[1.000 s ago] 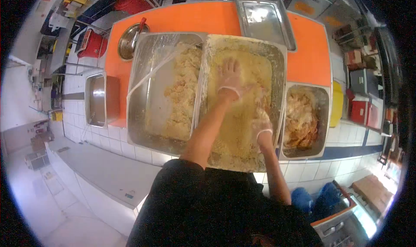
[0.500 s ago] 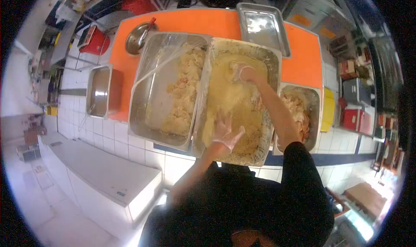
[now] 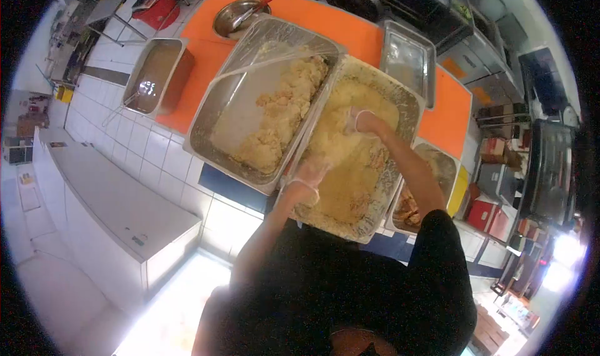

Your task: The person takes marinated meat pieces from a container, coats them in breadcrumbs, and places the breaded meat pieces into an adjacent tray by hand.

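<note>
A large metal pan [image 3: 410, 84] of pale yellow breading flour [image 3: 340, 190] stands in front of me. My left hand [image 3: 310, 173], in a clear plastic glove, is over the pan's left side, its fingers stretched out and slightly blurred. Farther back, my right hand [image 3: 364, 122], also gloved, reaches down into the flour; its fingers are mostly hidden, so I cannot make out whether they grip anything. To the left, a second metal pan [image 3: 201, 128] holds a heap of breaded pieces [image 3: 294, 96] along its right side. Clear plastic film [image 3: 253, 59] lies partly across that pan.
On the orange table [image 3: 200, 28] are a metal bowl [image 3: 226, 20] with a red-handled utensil and an upright-rimmed metal tray [image 3: 406, 59]. A deep pan [image 3: 150, 75] of liquid sits at left. Right of the flour, a smaller pan [image 3: 447, 162] contains pieces. A white cabinet [image 3: 112, 200] stands at lower left.
The whole view has turned and shifted. My left hand has moved toward the flour pan's left edge, its fingers less spread. My right hand remains in the back part of the flour.
</note>
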Motion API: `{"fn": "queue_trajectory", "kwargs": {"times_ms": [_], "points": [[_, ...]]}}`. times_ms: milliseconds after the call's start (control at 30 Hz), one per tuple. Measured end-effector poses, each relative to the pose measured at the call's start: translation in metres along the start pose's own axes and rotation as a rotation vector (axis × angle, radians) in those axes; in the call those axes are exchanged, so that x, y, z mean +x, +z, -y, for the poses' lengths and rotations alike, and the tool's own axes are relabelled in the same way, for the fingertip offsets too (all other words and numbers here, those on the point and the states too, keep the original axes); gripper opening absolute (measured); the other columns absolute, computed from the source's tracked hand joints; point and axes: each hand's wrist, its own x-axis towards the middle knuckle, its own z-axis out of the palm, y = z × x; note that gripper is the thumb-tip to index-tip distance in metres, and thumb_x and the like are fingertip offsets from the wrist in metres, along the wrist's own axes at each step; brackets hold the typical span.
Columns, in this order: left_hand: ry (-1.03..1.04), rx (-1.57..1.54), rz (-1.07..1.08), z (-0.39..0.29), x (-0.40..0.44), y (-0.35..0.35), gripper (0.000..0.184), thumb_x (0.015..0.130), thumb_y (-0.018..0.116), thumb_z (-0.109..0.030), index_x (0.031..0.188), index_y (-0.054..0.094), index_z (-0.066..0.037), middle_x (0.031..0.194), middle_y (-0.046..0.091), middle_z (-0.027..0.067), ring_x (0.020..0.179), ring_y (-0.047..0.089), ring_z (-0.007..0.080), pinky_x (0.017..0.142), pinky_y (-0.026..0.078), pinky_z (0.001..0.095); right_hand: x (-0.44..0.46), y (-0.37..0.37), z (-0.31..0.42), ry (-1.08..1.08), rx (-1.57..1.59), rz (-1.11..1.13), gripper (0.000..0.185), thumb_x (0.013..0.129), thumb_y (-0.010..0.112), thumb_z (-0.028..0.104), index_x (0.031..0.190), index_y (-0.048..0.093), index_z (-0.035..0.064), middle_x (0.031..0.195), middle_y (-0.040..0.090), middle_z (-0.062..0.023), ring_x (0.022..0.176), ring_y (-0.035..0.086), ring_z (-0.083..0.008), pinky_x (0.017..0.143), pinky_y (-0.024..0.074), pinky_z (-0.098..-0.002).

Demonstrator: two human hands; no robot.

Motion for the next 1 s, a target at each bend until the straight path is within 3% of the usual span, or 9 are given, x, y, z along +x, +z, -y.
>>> {"fn": "queue_trajectory", "kwargs": {"times_ms": [67,300,367,533,633,733,767,900,1000], "points": [[-0.058,-0.103,-0.026,-0.022,-0.01,0.008,0.067,0.089,0.055,-0.04,0.145,0.03,-0.012,0.147,0.037,0.0156,0.13,0.041,0.0337,0.107,0.035,0.0418,-0.019,0.007,0.006,-0.142,0.422,-0.305,0.048,0.069,0.077,0.035,0.097,0.065,-0.0017,0.089,0.065,-0.0221,0.079,0.062,-0.0348,0.075,0.049,-0.0435],[-0.192,-0.643,-0.069,-0.107,-0.019,0.032,0.07,0.091,0.046,-0.053,0.145,0.032,-0.01,0.148,0.035,0.0124,0.135,0.034,0.0314,0.114,0.023,0.0452,-0.123,-0.061,0.086,0.009,0.42,-0.38,0.065,0.071,0.078,0.039,0.119,0.055,0.0027,0.108,0.061,-0.0199,0.095,0.059,-0.0325,0.085,0.0474,-0.0398],[-0.079,-0.812,0.056,-0.137,-0.014,0.052,0.072,0.091,0.043,-0.057,0.145,0.032,-0.01,0.149,0.035,0.0114,0.137,0.032,0.0307,0.116,0.02,0.0461,-0.149,-0.062,0.091,0.204,0.339,-0.399,0.06,0.071,0.08,0.026,0.12,0.055,0.0002,0.097,0.063,-0.0124,0.085,0.056,-0.0195,0.077,0.0476,-0.0338],[0.097,-0.944,0.313,-0.125,0.012,0.091,0.059,0.094,0.046,-0.049,0.136,0.043,-0.007,0.137,0.047,0.0125,0.12,0.049,0.0291,0.104,0.037,0.0475,-0.208,-0.029,0.124,0.322,0.7,-0.526,0.048,0.088,0.065,0.022,0.128,0.047,0.0006,0.11,0.062,-0.0132,0.101,0.058,-0.023,0.086,0.0503,-0.035],[0.128,-0.927,0.38,-0.116,0.006,0.077,0.051,0.095,0.05,-0.042,0.13,0.05,-0.005,0.13,0.055,0.0125,0.11,0.059,0.0283,0.096,0.048,0.0478,-0.216,0.035,0.127,0.22,1.373,-0.709,0.046,0.094,0.057,0.018,0.135,0.041,0.0033,0.118,0.06,-0.0117,0.105,0.059,-0.0247,0.089,0.0511,-0.0348],[-0.101,-0.331,0.066,-0.157,-0.018,0.072,0.038,0.091,0.059,-0.033,0.118,0.061,-0.006,0.11,0.067,0.0112,0.095,0.066,0.0257,0.082,0.054,0.0418,-0.214,0.095,0.138,0.443,1.863,-0.982,0.043,0.095,0.051,0.014,0.136,0.041,0.0048,0.12,0.059,-0.012,0.102,0.06,-0.0242,0.089,0.0505,-0.036],[0.097,0.054,0.067,-0.165,-0.026,0.067,0.029,0.089,0.061,-0.026,0.11,0.064,-0.007,0.103,0.068,0.0122,0.09,0.067,0.0265,0.078,0.054,0.0414,-0.211,0.111,0.15,0.456,1.865,-1.009,0.042,0.095,0.051,0.014,0.135,0.043,0.0051,0.12,0.059,-0.0124,0.102,0.06,-0.0254,0.09,0.0495,-0.0365],[0.49,1.206,0.315,-0.145,-0.017,0.046,0.014,0.081,0.062,-0.014,0.091,0.067,-0.007,0.09,0.068,0.0167,0.084,0.067,0.0314,0.07,0.053,0.0409,-0.203,0.15,0.212,0.53,1.514,-1.014,0.039,0.093,0.052,0.016,0.131,0.048,0.0065,0.121,0.059,-0.0142,0.104,0.059,-0.03,0.095,0.0455,-0.0385],[0.378,1.238,0.342,-0.157,-0.025,0.025,0.024,0.08,0.063,-0.019,0.097,0.067,-0.003,0.092,0.067,0.0224,0.084,0.065,0.0381,0.07,0.052,0.0432,-0.195,0.162,0.245,0.476,-0.13,-0.671,0.037,0.092,0.053,0.018,0.128,0.053,0.0075,0.122,0.058,-0.0156,0.105,0.058,-0.0335,0.098,0.0424,-0.0399]]}}
